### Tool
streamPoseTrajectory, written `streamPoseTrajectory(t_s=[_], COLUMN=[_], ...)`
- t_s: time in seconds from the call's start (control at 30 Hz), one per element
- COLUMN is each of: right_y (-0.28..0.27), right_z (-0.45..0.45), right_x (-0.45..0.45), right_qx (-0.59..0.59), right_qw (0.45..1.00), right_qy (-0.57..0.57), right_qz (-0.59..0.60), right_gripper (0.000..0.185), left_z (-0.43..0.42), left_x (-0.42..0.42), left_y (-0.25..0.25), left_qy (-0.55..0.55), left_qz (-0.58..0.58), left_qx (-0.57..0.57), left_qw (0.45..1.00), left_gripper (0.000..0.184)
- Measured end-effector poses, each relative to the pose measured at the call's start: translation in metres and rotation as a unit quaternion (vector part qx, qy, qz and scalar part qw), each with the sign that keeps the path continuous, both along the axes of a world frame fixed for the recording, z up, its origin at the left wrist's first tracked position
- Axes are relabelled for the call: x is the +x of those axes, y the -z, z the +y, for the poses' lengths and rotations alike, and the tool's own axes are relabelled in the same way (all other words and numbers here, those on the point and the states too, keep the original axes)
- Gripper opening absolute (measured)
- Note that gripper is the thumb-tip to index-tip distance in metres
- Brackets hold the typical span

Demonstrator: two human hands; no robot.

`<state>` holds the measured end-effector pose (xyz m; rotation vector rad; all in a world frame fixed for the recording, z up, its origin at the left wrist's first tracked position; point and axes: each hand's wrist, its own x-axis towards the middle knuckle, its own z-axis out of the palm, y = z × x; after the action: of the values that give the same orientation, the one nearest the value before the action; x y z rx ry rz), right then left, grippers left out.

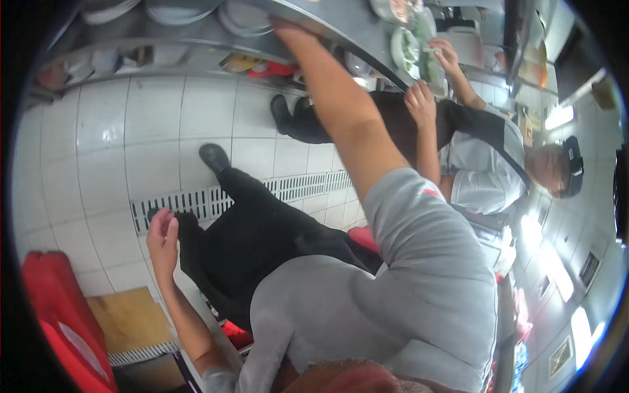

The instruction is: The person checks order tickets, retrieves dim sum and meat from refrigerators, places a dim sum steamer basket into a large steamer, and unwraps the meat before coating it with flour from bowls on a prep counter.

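Observation:
My left hand [162, 241] hangs over the tiled floor at the left, with its fingers loosely bent and apart from the thumb; nothing shows in it. My right arm [350, 114] stretches up to the steel counter [321, 19] at the top. Only the edge of my right hand [283, 27] shows, beside a stack of white plates [246, 18]. The fingers are hidden, so what they touch cannot be made out.
A co-worker [481, 147] in a dark cap and apron stands at the counter, hands near bowls of green food [407, 51]. A floor grate [275, 190] crosses the white tiles. At lower left are a red container [62, 314] and a brown board [131, 318].

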<state>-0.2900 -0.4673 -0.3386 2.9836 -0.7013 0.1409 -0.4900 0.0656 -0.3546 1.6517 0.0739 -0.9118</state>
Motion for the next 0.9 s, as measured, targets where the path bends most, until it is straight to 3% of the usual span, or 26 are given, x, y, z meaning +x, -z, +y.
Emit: streamPoseTrajectory(t_s=[0.07, 0.17, 0.2, 0.23, 0.27, 0.37, 0.43, 0.47, 0.5, 0.53, 0.67, 0.77, 0.8, 0.9], right_y=[0.006, 0.019, 0.017, -0.019, -0.034, -0.041, -0.062, -0.052, -0.056, -0.056, -0.073, -0.080, -0.075, -0.082], right_z=[-0.005, -0.015, -0.019, 0.005, 0.008, 0.001, 0.004, 0.000, 0.003, 0.004, 0.027, 0.049, 0.058, 0.058], right_x=[-0.001, -0.005, -0.012, -0.025, -0.040, -0.073, -0.095, -0.105, -0.121, -0.133, -0.189, -0.213, -0.223, -0.220], right_qx=[-0.007, -0.025, -0.034, 0.027, -0.031, -0.074, 0.012, -0.014, -0.071, -0.073, 0.034, 0.087, 0.105, 0.210], right_qw=[1.000, 1.000, 0.999, 1.000, 0.999, 0.996, 0.995, 0.999, 0.968, 0.953, 0.968, 0.949, 0.940, 0.924], right_qy=[0.011, 0.006, -0.004, 0.010, -0.012, -0.050, -0.023, -0.037, -0.153, -0.186, -0.207, -0.270, -0.304, -0.318], right_qz=[-0.005, -0.015, -0.015, 0.005, -0.002, 0.003, 0.101, -0.007, -0.184, -0.230, -0.135, -0.137, -0.116, -0.008], right_gripper=[0.048, 0.047, 0.047, 0.045, 0.031, 0.025, 0.020, 0.020, 0.018, 0.019, 0.022, 0.024, 0.030, 0.032], left_z=[-0.009, -0.039, -0.044, -0.055, -0.071, -0.114, -0.150, -0.166, -0.181, -0.196, -0.262, -0.296, -0.305, -0.307], left_x=[0.009, 0.041, 0.046, 0.051, 0.057, 0.081, 0.099, 0.106, 0.111, 0.119, 0.139, 0.134, 0.137, 0.118], left_y=[0.009, -0.018, -0.007, -0.007, -0.011, -0.027, -0.059, -0.069, -0.059, -0.062, -0.072, -0.051, -0.047, 0.035], left_qy=[0.003, 0.041, 0.075, 0.082, 0.089, 0.093, 0.105, 0.098, 0.084, 0.113, 0.097, 0.075, 0.065, 0.016], left_qz=[-0.017, 0.010, -0.036, -0.047, -0.056, -0.090, -0.105, -0.122, -0.124, -0.141, -0.117, -0.063, 0.100, 0.049], left_qx=[-0.017, -0.029, -0.035, -0.049, -0.061, -0.095, -0.087, -0.086, -0.114, -0.110, -0.083, -0.116, -0.215, -0.154], left_qw=[1.000, 0.999, 0.996, 0.994, 0.993, 0.987, 0.985, 0.984, 0.982, 0.977, 0.985, 0.988, 0.969, 0.987], left_gripper=[0.040, 0.040, 0.040, 0.040, 0.040, 0.040, 0.040, 0.041, 0.042, 0.044, 0.060, 0.069, 0.071, 0.068])
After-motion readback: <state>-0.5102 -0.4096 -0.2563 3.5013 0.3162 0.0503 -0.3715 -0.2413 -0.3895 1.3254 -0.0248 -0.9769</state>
